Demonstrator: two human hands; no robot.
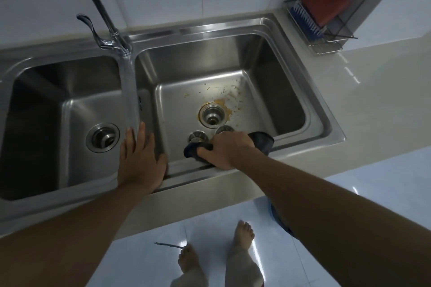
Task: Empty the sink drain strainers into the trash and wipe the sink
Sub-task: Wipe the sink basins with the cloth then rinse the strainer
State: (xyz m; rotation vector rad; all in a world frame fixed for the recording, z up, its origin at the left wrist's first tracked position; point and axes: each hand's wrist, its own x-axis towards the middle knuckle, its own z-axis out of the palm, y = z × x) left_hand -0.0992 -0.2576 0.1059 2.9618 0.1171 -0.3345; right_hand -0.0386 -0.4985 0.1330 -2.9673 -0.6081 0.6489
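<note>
**A:** What is the right hand (227, 150) holding?

**B:** It is gripping a dark cloth (190, 150), with the fingers curling tightly round it. The cloth is bunching out past the fingertips on one side and past the wrist on the other. The fist is pressing it against the near wall of the right basin (275, 91).

**A:** Where are the strainers lying?

**B:** Both are lying on the basin floor just beyond that grip, and neither is being held. The left strainer (198, 138) is sitting just beside the cloth end at the fingertips. The right strainer (224, 128) is showing only partly, behind the knuckles.

**A:** And farther out from the grip?

**B:** The open drain (212, 115) is sitting just beyond the strainers. An orange stain (221, 102) is ringing its far side, and dark specks are trailing off farther still.

**A:** What is the left hand (140, 158) doing?

**B:** It is lying flat, fingers straight and spread, grasping nothing. It is resting where the divider (129, 91) is meeting the front rim, near the grip on its left. The left drain (102, 137) is sitting just beyond it, to the left.

**A:** Anything else?

**B:** The faucet (98, 7) is rising at the divider's far end, well beyond the grip. A wire rack (324, 30) is standing on the counter far to the grip's right, holding a blue brush (305, 15) and an orange block (326, 0)
</note>
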